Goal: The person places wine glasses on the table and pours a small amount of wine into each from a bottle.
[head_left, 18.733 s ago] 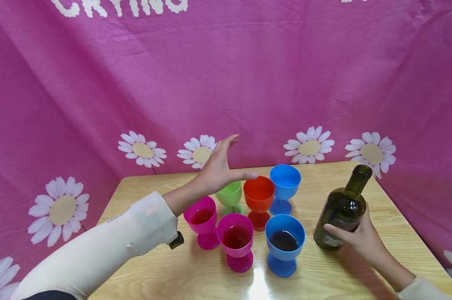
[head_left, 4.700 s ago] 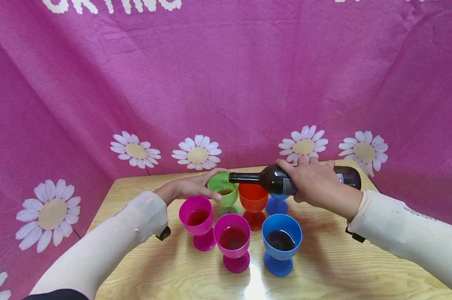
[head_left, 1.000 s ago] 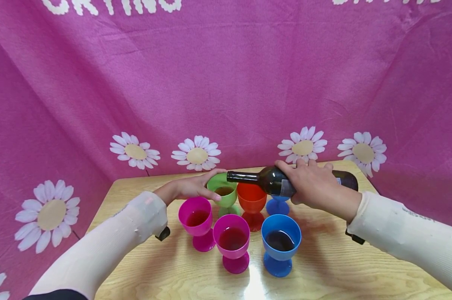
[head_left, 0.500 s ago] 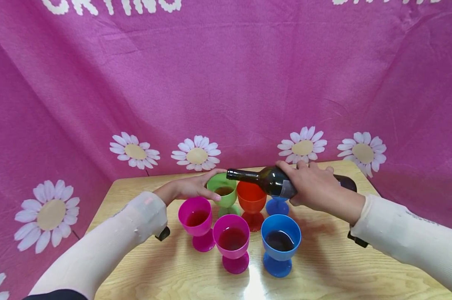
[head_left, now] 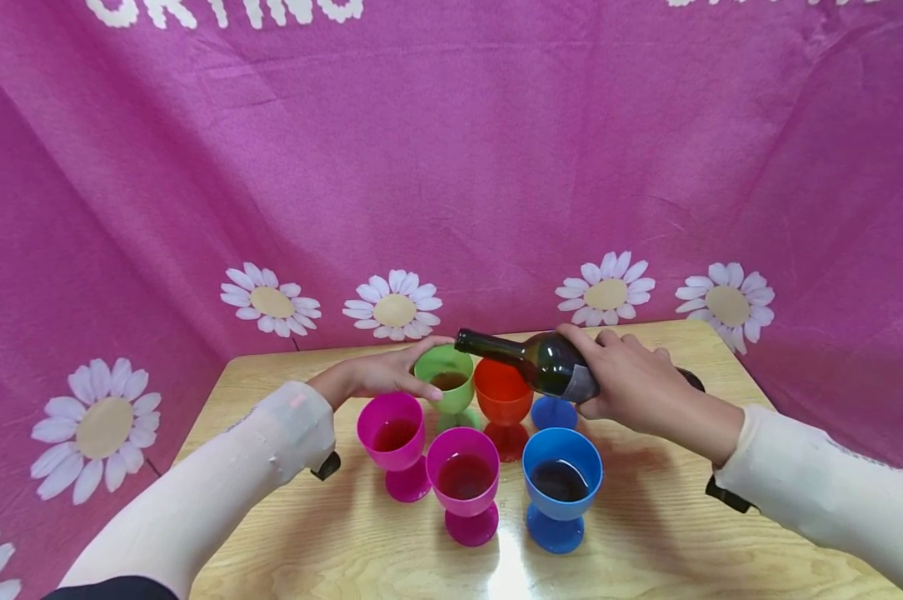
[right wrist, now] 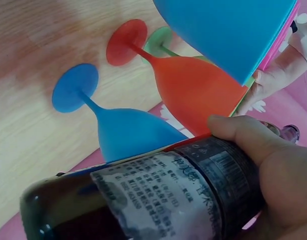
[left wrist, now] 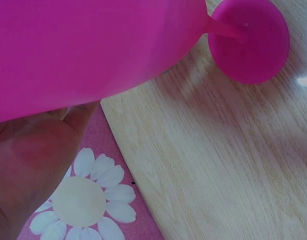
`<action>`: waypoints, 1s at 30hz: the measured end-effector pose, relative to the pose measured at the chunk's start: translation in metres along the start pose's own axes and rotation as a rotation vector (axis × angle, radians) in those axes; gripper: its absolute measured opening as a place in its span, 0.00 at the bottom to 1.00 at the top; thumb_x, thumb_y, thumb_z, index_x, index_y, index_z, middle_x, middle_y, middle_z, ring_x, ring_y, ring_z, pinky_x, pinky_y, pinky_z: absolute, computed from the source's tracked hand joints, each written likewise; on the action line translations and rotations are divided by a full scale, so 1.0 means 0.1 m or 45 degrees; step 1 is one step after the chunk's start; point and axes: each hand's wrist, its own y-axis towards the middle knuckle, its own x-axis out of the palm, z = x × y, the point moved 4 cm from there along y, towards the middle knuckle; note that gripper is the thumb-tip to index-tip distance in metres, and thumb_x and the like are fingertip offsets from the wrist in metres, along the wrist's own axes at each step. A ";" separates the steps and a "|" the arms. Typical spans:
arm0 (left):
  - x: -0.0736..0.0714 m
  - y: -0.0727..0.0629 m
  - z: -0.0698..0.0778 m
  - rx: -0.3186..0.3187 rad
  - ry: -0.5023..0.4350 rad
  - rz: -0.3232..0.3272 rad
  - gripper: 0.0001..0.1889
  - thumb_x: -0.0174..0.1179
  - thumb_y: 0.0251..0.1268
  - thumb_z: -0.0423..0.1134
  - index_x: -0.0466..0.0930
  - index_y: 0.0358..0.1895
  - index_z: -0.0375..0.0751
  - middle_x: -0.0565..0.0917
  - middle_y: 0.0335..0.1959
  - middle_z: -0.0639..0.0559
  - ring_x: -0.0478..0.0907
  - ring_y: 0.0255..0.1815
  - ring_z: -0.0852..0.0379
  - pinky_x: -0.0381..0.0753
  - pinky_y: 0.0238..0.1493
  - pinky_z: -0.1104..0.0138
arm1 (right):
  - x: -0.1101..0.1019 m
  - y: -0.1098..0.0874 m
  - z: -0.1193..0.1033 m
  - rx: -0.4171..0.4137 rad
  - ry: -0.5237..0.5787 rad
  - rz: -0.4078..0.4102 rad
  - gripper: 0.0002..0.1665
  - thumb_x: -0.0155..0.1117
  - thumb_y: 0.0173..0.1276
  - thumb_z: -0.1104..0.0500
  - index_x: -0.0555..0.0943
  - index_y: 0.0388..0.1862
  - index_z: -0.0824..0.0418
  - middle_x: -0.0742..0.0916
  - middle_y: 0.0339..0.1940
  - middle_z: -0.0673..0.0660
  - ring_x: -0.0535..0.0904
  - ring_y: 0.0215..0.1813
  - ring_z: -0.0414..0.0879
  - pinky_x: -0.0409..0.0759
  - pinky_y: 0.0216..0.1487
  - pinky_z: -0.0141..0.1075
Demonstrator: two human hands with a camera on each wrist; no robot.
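My left hand [head_left: 380, 373] holds the bowl of a green goblet [head_left: 455, 400], thumb on the near side. Brown liquid lies in that goblet. With my right hand [head_left: 635, 387] I grip a dark green wine bottle [head_left: 556, 364] by its body. It slants with its neck up to the left, mouth above the green goblet's rim; no stream shows. Under the neck stands a red-orange goblet [head_left: 504, 404]. Behind the bottle, a blue goblet [head_left: 554, 412] is mostly hidden in the head view. The bottle's printed label [right wrist: 161, 200] faces the right wrist camera.
Nearer me on the wooden table [head_left: 331, 542] stand a pink goblet [head_left: 391, 446] at the left, another pink goblet [head_left: 464, 492] and a blue goblet [head_left: 560, 492], all holding dark liquid. A pink daisy-print cloth [head_left: 451, 167] hangs behind the table.
Earliest, the bottle stood upright at the right and my left hand hovered over the goblets. Liquid now shows in the green goblet. In the last second, the bottle's mouth rises and its base lowers.
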 end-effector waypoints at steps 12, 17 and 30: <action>0.01 0.02 0.01 0.074 -0.028 -0.037 0.43 0.66 0.68 0.34 0.53 0.81 0.54 0.73 0.69 0.41 0.70 0.69 0.46 0.66 0.73 0.54 | 0.04 -0.14 0.05 -0.019 0.111 0.110 0.58 0.86 0.48 0.53 0.64 0.76 0.49 0.82 0.48 0.65 0.79 0.48 0.60 0.80 0.32 0.52; 0.00 0.01 0.00 0.060 -0.024 -0.032 0.43 0.66 0.69 0.35 0.52 0.81 0.53 0.73 0.68 0.41 0.70 0.69 0.47 0.66 0.73 0.56 | 0.09 -0.22 0.07 -0.037 0.173 0.182 0.60 0.88 0.47 0.53 0.63 0.76 0.48 0.82 0.46 0.64 0.80 0.47 0.59 0.81 0.33 0.51; 0.00 0.01 0.01 0.020 -0.029 -0.017 0.42 0.67 0.68 0.35 0.52 0.80 0.54 0.71 0.67 0.36 0.69 0.68 0.41 0.70 0.69 0.59 | 0.28 -0.36 0.16 -0.069 0.444 0.333 0.61 0.88 0.47 0.62 0.62 0.76 0.56 0.81 0.60 0.65 0.79 0.57 0.62 0.83 0.52 0.64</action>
